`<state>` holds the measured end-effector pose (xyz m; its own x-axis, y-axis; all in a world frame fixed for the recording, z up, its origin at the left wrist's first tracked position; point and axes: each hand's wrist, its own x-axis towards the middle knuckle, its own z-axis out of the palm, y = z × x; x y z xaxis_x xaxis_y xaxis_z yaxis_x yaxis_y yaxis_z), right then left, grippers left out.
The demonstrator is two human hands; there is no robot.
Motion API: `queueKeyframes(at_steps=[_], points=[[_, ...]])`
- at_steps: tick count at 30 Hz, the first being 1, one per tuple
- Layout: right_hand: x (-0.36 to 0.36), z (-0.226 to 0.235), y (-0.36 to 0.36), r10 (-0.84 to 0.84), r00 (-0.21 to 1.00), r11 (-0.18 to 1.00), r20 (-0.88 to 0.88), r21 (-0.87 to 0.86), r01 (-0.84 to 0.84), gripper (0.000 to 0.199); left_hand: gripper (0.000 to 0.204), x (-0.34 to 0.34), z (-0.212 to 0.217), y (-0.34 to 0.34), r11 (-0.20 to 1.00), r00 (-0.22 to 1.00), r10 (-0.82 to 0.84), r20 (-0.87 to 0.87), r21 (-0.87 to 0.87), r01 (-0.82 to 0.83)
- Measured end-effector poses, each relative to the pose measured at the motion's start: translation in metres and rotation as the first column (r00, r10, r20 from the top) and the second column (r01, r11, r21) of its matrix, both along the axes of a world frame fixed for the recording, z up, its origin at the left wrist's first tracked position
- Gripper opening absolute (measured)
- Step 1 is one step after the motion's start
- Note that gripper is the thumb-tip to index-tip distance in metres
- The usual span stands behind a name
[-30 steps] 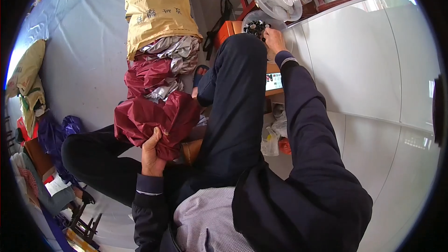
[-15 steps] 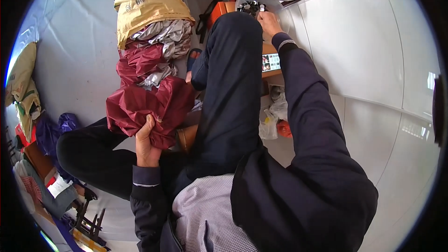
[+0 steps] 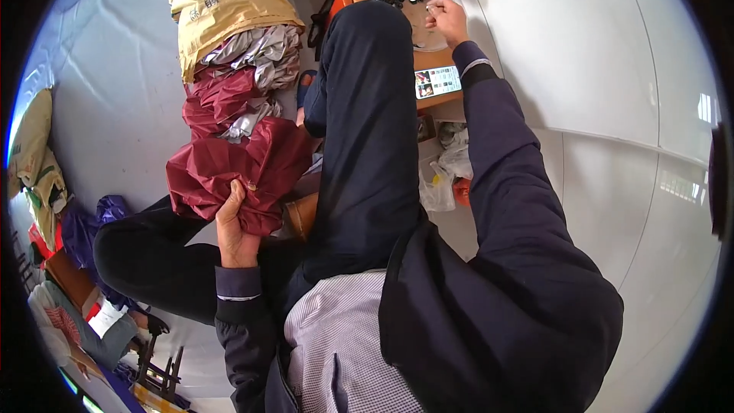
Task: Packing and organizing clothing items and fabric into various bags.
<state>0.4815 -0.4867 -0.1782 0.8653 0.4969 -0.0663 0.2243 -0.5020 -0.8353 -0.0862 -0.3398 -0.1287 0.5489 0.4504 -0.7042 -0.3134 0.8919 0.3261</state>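
On the floor, a tan sack (image 3: pixel 222 0) spills maroon cloth (image 3: pixel 237 168).

Head-worn fisheye view, looking steeply down the person's own body.

The scene is seen from above the chest, close to the torso, with the raised knee (image 3: pixel 367 107) running up the middle of the picture. The left hand (image 3: pixel 233 222) is seen near, at lower left on the dark red cloth (image 3: pixel 237 160); the right hand (image 3: pixel 447 19) is seen farther off, at the top edge by the clear bowl (image 3: pixel 409 0). Straight lines of the white floor (image 3: pixel 612 107) are bent toward the dark round rim. Only one view is given.
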Motion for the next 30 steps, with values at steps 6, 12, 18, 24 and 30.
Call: queueKeyframes(at_steps=[6, 12, 18, 24, 30], points=[[-0.028, 0.000, -0.032, -0.044, 0.991, 0.980, -0.129, 0.185, 0.067, 0.020, 0.020, -0.002, -0.006, 0.002, 1.000, 1.000, -0.009, 0.021, 0.018, 0.009], [-0.037, -0.004, -0.025, -0.165, 0.954, 0.938, -0.251, 0.258, 0.231, 0.019, 0.023, -0.007, -0.012, 0.000, 0.998, 0.992, -0.051, 0.114, 0.049, 0.046], [-0.071, 0.043, -0.016, 0.062, 0.998, 0.962, 0.024, 0.266, -0.066, 0.024, 0.021, 0.000, 0.011, -0.004, 0.998, 0.995, -0.060, 0.077, 0.037, 0.058], [-0.257, 0.179, 0.030, 0.203, 0.950, 0.947, 0.235, 0.198, -0.252, 0.011, 0.022, 0.021, 0.025, -0.005, 0.998, 0.997, 0.030, 0.070, 0.049, -0.033], [-0.372, 0.135, 0.069, 0.701, 0.461, 0.588, 0.544, -0.075, -0.805, 0.012, 0.025, 0.019, 0.052, -0.012, 0.996, 1.000, -0.017, 0.018, 0.085, 0.015]])
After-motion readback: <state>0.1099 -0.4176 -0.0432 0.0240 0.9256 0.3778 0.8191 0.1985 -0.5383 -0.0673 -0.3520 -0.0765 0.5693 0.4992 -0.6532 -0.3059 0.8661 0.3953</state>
